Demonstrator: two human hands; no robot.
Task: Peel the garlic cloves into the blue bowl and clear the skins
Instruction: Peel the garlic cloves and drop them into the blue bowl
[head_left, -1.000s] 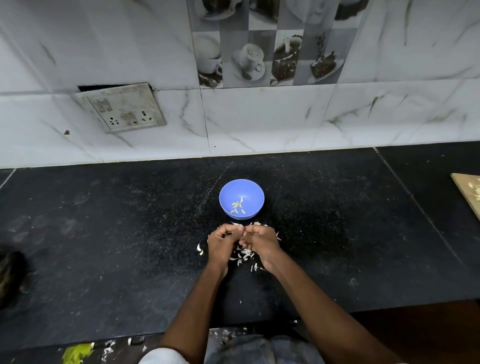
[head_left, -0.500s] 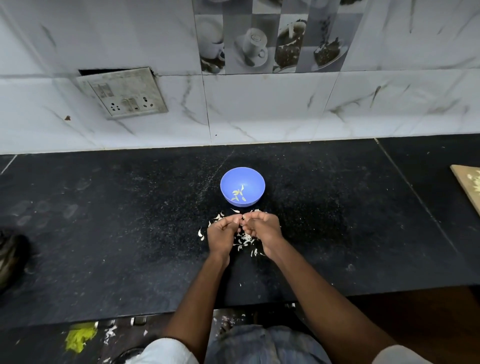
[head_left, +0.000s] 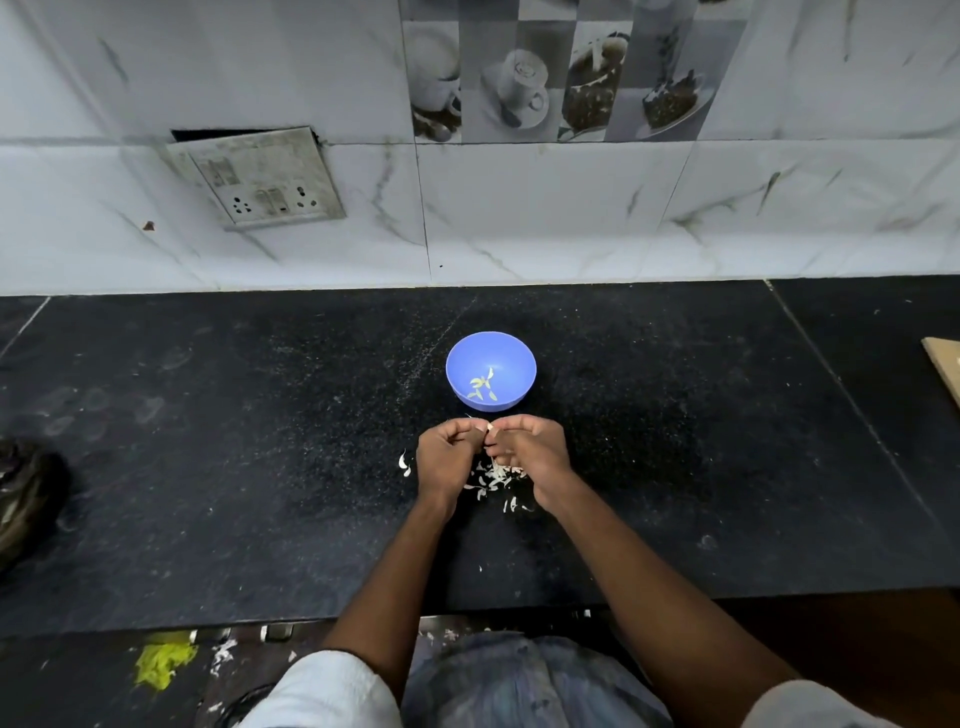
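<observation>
Both hands, left hand (head_left: 445, 460) and right hand (head_left: 531, 453), pinch what seems a garlic clove (head_left: 489, 428) between them; beyond the grip the blue bowl (head_left: 490, 370) holds few cloves, while skins (head_left: 493, 475) beneath remain uncleared.

You get dim, cool, even light with soft shadows; the tiled wall (head_left: 519, 218) is brightest, the black counter (head_left: 208, 467) soaks up detail, and wide-angle distortion bends the edges

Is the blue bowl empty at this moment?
No, the blue bowl holds a few pale peeled garlic cloves at its bottom.
</observation>
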